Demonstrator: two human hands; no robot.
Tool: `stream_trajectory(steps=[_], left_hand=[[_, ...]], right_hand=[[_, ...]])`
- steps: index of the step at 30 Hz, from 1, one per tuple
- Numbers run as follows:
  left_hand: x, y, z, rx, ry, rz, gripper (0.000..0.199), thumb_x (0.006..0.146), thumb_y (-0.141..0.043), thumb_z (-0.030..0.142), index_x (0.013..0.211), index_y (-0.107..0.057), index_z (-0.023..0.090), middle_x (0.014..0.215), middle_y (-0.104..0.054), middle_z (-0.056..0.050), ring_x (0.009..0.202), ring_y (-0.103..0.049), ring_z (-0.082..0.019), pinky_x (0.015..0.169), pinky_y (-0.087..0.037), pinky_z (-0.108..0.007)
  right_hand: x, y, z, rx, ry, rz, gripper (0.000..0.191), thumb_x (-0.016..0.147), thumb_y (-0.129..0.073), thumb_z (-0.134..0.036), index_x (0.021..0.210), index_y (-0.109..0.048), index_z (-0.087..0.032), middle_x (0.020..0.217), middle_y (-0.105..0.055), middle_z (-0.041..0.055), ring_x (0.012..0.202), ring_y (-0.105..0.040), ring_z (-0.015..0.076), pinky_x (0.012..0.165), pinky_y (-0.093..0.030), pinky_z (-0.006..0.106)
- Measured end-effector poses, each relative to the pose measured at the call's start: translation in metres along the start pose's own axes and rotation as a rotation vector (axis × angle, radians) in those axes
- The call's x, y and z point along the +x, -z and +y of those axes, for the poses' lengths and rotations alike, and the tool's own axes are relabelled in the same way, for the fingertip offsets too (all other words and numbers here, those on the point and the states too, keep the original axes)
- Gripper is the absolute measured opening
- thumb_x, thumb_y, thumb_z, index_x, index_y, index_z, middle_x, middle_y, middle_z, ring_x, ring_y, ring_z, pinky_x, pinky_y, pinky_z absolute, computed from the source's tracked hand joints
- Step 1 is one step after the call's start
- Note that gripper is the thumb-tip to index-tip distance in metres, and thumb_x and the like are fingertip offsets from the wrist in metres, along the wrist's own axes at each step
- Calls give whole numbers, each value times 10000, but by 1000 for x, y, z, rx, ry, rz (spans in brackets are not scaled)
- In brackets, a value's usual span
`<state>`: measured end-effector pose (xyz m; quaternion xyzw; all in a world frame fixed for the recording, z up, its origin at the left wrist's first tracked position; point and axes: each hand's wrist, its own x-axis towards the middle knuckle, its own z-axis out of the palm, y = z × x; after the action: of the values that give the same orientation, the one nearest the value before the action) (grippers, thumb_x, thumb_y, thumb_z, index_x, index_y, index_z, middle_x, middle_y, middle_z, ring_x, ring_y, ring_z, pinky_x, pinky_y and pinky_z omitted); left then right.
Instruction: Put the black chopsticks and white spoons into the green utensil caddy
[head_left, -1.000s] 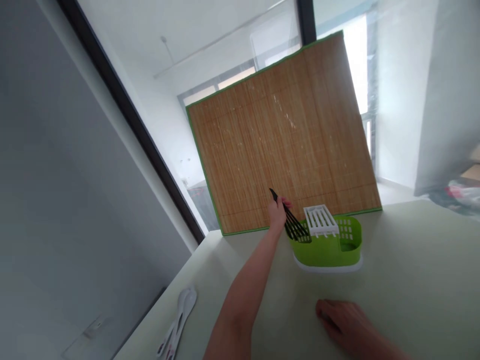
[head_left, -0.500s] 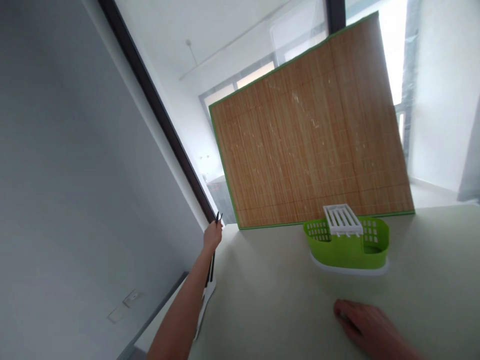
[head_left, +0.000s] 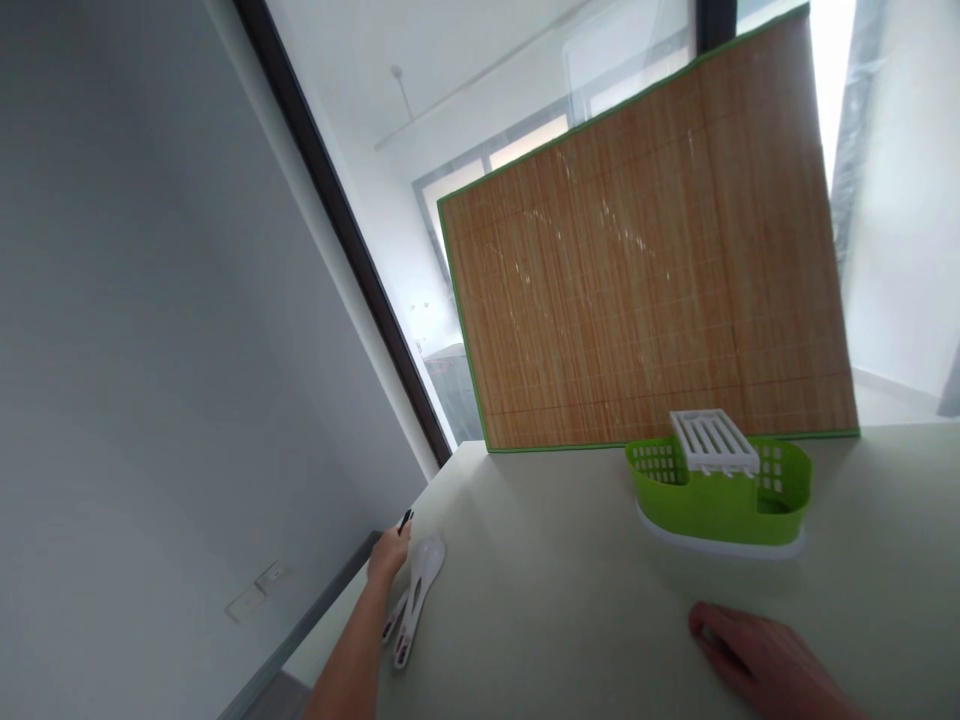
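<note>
My left hand (head_left: 389,552) is closed at the table's left edge, around black chopsticks (head_left: 406,520) whose ends poke out above the fingers. The rest of their length is hidden by hand and arm. Just right of this hand lie white serving spoons (head_left: 427,562), one over another, with patterned handle ends toward me. My right hand (head_left: 761,655) rests on the table at the lower right, fingers curled in and nothing visible in them. Beyond it stands a green plastic basket (head_left: 720,508) with a white base and a white slotted rack (head_left: 714,440) across its middle.
A bamboo mat (head_left: 645,260) with green edging stands upright against the glass at the back of the pale table (head_left: 547,570). To the left is a grey wall (head_left: 150,350) with switch plates (head_left: 255,592). A dark window frame (head_left: 337,220) slants down to the table.
My left hand has moved down and left with the chopsticks, uncovering the white serving spoons. My right hand stays curled on the table. The view has shifted slightly.
</note>
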<state>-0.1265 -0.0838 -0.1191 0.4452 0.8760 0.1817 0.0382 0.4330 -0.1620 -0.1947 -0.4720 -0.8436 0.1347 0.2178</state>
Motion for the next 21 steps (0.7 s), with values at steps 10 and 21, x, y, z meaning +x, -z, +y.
stream_trajectory(steps=[10, 21], left_hand=[[-14, -24, -7, 28, -65, 50, 358, 813, -420, 419, 780, -673, 168, 888, -707, -109, 918, -631, -279, 744, -434, -304], [-15, -27, -7, -12, -48, 108, 301, 770, -442, 366, 776, -692, 198, 931, -715, -85, 924, -631, -277, 709, -448, -304]], right_hand=[[0, 0, 0, 22, 10, 7, 130, 872, -420, -207, 877, -539, -257, 766, -656, -2, 682, -626, 183, 625, -389, 269], [1, 2, -5, -2, 27, 41, 138, 849, -435, -164, 872, -534, -257, 764, -652, -15, 675, -621, 171, 620, -370, 257]])
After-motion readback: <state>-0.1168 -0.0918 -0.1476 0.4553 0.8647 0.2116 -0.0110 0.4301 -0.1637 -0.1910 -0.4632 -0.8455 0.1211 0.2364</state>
